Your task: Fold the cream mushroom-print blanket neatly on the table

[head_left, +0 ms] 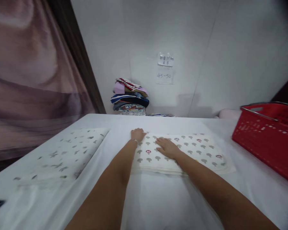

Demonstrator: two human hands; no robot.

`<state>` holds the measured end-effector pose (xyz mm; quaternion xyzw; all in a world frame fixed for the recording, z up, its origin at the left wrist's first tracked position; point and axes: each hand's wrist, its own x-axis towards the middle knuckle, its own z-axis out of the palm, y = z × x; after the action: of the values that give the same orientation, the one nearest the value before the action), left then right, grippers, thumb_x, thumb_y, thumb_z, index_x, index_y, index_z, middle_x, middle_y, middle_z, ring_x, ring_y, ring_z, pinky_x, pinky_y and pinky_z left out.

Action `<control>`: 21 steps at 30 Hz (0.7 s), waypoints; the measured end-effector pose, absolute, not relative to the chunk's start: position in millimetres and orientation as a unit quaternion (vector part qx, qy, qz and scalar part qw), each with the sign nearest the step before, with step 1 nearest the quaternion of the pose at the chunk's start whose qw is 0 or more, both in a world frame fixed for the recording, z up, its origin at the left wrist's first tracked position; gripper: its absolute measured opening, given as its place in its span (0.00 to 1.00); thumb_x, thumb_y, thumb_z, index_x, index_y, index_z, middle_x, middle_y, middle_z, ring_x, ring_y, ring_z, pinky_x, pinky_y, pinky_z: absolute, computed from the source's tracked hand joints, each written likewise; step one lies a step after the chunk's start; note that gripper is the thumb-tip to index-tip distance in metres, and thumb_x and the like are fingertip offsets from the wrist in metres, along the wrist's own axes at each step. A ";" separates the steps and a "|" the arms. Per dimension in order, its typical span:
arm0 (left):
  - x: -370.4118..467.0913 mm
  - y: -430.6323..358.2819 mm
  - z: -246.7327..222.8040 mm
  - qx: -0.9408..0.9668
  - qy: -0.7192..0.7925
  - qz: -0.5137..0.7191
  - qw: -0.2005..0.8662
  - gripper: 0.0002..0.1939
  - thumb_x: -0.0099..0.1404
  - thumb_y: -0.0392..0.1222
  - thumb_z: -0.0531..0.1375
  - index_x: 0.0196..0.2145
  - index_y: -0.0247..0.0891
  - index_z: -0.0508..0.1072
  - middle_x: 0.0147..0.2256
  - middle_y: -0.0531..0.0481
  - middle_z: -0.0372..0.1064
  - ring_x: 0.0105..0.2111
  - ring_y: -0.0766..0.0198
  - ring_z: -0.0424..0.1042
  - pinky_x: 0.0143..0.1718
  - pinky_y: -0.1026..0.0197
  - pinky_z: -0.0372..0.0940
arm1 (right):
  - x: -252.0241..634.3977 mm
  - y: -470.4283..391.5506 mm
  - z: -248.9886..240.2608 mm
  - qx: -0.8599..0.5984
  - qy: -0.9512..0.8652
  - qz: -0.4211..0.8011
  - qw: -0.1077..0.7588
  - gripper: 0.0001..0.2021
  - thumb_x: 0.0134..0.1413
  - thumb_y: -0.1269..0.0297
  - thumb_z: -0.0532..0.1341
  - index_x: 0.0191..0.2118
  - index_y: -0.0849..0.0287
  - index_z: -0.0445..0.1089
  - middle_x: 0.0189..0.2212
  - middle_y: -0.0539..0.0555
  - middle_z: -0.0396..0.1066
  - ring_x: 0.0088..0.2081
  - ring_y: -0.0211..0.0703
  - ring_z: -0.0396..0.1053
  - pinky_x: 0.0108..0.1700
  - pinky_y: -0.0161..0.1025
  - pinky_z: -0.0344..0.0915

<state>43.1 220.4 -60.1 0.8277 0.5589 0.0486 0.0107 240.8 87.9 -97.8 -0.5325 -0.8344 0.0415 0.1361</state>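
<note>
A folded white cloth point(192, 153) with grey and red mushroom prints lies on the table in front of me. My right hand point(167, 148) rests flat on its upper face, left of the middle, fingers outstretched. At the cloth's far left corner is my left hand point(138, 135), with a thin bracelet at the wrist. Its thumb reaches onto the fabric while the other fingers point forward along the edge; I see nothing gripped in it. A second folded white cloth point(69, 153), printed with small green and dark leaf-like shapes, lies to the left, apart from both hands.
The table point(156, 198) has a white cover. A red plastic basket point(266, 140) with a metal handle stands on the right. Beyond the far edge rises a stack of folded fabrics point(130, 97) against the wall. A pinkish curtain point(31, 80) hangs at the left.
</note>
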 end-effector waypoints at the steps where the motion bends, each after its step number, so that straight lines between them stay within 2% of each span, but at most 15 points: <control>1: 43.2 216.7 -60.5 0.826 0.561 0.059 0.007 0.19 0.65 0.49 0.49 0.45 0.40 0.72 0.47 0.41 0.69 0.49 0.53 0.65 0.54 0.47 0.53 | 240.5 87.9 -96.2 -0.533 -0.834 0.044 0.138 0.25 0.63 0.51 0.46 0.61 0.54 0.58 0.62 0.55 0.54 0.63 0.48 0.49 0.62 0.50 0.47; 4: 44.7 204.6 -59.5 0.839 0.533 0.103 -0.017 0.19 0.66 0.45 0.47 0.49 0.37 0.70 0.51 0.40 0.67 0.54 0.50 0.61 0.59 0.41 0.45 | 240.9 88.4 -92.3 -0.532 -0.833 0.049 0.143 0.24 0.63 0.51 0.48 0.61 0.54 0.58 0.63 0.55 0.53 0.63 0.48 0.49 0.62 0.51 0.47; 6: 45.8 196.3 -60.9 0.865 0.482 0.133 -0.029 0.21 0.67 0.43 0.46 0.54 0.39 0.66 0.57 0.43 0.61 0.59 0.53 0.55 0.62 0.44 0.40 | 241.0 89.6 -91.1 -0.532 -0.833 0.052 0.145 0.24 0.63 0.52 0.48 0.61 0.55 0.58 0.63 0.56 0.53 0.63 0.48 0.49 0.62 0.51 0.47; 10: 45.7 182.2 -74.3 0.914 0.393 0.096 0.009 0.24 0.68 0.49 0.44 0.59 0.43 0.61 0.63 0.47 0.52 0.62 0.57 0.50 0.61 0.49 0.46 | 238.8 94.0 -88.6 -0.540 -0.827 0.077 0.134 0.25 0.62 0.52 0.50 0.61 0.56 0.57 0.63 0.57 0.51 0.64 0.48 0.48 0.63 0.50 0.45; 15: 45.5 176.8 -83.0 0.905 0.420 0.059 0.022 0.27 0.68 0.50 0.42 0.62 0.42 0.56 0.64 0.47 0.48 0.64 0.57 0.47 0.62 0.47 0.43 | 259.0 93.9 -71.1 -0.543 -0.823 0.117 0.120 0.26 0.62 0.50 0.49 0.63 0.55 0.55 0.64 0.55 0.49 0.65 0.46 0.44 0.64 0.47 0.43; 18: 46.7 177.7 -80.7 0.903 0.425 0.051 0.027 0.28 0.68 0.50 0.41 0.62 0.41 0.55 0.64 0.48 0.47 0.64 0.58 0.46 0.63 0.47 0.41 | 304.1 79.9 -60.9 -0.632 -0.763 0.084 0.108 0.29 0.63 0.48 0.44 0.64 0.59 0.52 0.66 0.58 0.44 0.66 0.49 0.37 0.64 0.52 0.37; 21: 46.7 179.6 -82.0 0.904 0.423 0.056 0.020 0.28 0.68 0.50 0.42 0.62 0.42 0.55 0.64 0.48 0.47 0.64 0.58 0.46 0.63 0.47 0.42 | 361.4 56.5 -63.9 -0.766 -0.639 0.043 0.065 0.32 0.62 0.46 0.44 0.65 0.62 0.50 0.67 0.60 0.39 0.67 0.52 0.33 0.64 0.55 0.32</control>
<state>46.7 179.6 -82.0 0.9042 0.4230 0.0560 0.0199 361.4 56.5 -63.9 -0.7655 -0.6387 0.0428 0.0647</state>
